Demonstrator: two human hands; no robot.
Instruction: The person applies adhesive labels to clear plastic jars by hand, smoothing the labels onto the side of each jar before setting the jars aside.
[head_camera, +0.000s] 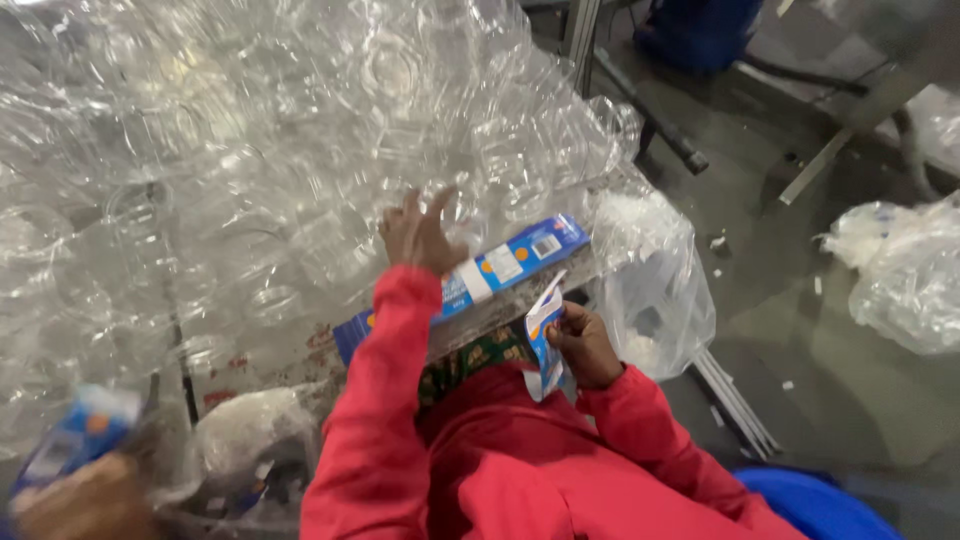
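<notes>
At lower centre, the right hand pinches a small blue-and-white label. Above it, mid-frame, the left hand reaches with fingers spread, holding nothing, onto clear plastic bottles beside a blue label strip.

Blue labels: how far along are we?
Done: nothing clearly finished is in view. In hand: the right hand holds one blue-and-white label, and the left hand lies open on the pile of clear containers. Left: the pile looks unlabelled, and a blue label strip waits at the table edge.
</notes>
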